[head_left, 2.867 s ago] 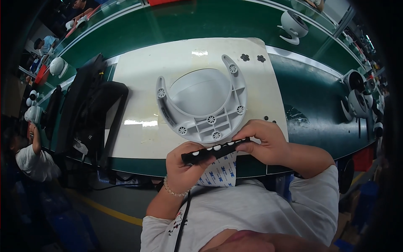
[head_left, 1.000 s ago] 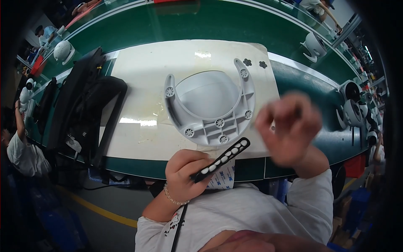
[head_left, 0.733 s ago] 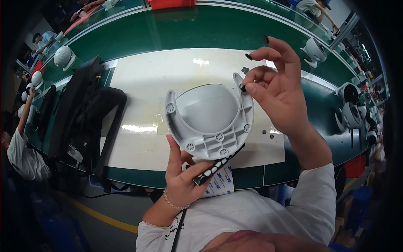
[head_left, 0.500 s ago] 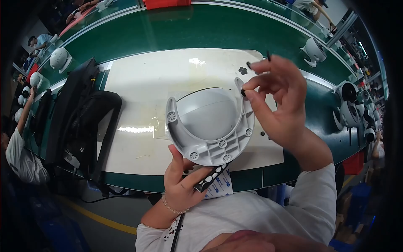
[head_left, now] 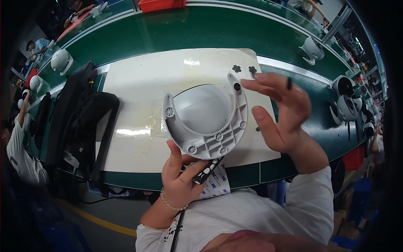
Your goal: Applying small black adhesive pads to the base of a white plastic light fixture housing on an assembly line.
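Note:
A light grey plastic housing [head_left: 233, 140] with a smooth dome [head_left: 201, 109] and a curved, ribbed rim is tilted above the white board. My left hand [head_left: 180, 174] grips its lower edge, and its fingers also hold a black strip with white round spots [head_left: 208, 170]. One small black round pad [head_left: 237, 87] sits in the recess at the rim's upper right tip. The other round recesses along the rim show bare spokes. Just right of that pad, my right hand [head_left: 285, 109] is open with fingers apart. A small dark piece [head_left: 289, 83] shows on one finger.
A white board [head_left: 134, 84] lies on the green bench. Black flower-shaped pieces [head_left: 236, 69] are on it. At left are black bags [head_left: 75, 113]. Grey-white devices [head_left: 312, 50] stand at right and left. A red bin [head_left: 161, 4] is at the far edge; other people work around.
My right hand has let go of the black pad it was pinching at the rim tip and drawn back to the right, fingers spread. The pad stays on the housing.

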`<state>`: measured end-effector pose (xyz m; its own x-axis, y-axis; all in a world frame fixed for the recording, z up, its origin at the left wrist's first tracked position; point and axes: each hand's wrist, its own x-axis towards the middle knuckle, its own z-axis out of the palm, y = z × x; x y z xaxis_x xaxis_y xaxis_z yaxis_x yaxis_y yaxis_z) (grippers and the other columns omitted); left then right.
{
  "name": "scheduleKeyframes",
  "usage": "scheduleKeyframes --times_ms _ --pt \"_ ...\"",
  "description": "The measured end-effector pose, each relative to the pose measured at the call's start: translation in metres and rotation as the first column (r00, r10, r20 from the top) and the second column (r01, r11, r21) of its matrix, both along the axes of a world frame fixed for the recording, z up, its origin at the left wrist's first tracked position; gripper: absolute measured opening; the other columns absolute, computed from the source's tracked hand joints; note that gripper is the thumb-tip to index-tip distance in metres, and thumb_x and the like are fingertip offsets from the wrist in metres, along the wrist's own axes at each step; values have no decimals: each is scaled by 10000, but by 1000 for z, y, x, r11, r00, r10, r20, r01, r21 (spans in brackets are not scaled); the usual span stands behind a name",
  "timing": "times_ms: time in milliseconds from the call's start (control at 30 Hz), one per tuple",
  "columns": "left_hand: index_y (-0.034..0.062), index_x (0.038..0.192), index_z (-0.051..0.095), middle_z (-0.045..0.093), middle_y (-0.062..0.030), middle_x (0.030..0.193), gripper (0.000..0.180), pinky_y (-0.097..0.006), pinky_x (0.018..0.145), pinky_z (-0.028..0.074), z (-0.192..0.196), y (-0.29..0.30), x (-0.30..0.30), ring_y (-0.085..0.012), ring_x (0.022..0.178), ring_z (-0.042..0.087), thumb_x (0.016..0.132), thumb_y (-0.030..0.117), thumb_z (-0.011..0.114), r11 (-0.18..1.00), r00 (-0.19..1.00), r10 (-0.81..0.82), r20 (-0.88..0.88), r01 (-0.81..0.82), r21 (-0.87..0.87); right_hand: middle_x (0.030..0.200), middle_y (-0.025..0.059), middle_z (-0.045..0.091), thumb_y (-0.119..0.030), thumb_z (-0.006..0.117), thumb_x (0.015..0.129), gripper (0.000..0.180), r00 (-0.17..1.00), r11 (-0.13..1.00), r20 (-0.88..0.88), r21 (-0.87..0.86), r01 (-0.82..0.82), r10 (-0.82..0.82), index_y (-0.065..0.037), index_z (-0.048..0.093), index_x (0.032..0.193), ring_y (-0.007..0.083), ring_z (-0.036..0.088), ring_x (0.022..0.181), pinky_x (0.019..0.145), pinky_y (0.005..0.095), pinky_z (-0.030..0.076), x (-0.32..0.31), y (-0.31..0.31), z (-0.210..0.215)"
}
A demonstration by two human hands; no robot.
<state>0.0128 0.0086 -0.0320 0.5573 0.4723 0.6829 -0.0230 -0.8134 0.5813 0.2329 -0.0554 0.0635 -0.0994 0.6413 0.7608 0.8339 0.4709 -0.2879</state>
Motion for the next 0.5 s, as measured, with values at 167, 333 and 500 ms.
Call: scheduleKeyframes --times_ms 167,333,500 --pt "18 826 632 198 -239 1388 348 -262 565 479 4 1 4 -201 657 622 493 -83 610 1000 1000 -25 0 25 -5 1077 124 515 66 553 717 591 988 993 -114 -39 -107 102 -85 317 1237 229 556 926 832 353 387 4 4 -21" --pt "15 821 631 206 -237 1386 344 -265 567 481 0 1 1 -203 640 616 491 -80 612 1000 1000 0 9 0 -12 1056 95 492 37 596 739 700 970 992 -208 68 -110 122 -48 167 1284 172 522 910 865 348 373 14 -6 -11" --pt "19 826 632 211 -233 1385 329 -266 570 483 2 1 4 -199 635 614 507 -61 644 1000 1000 3 -4 -3 -8 877 49 494 -6 574 777 650 924 968 -382 -232 -93 -3 -53 165 1280 128 469 869 808 271 330 5 -22 -21"
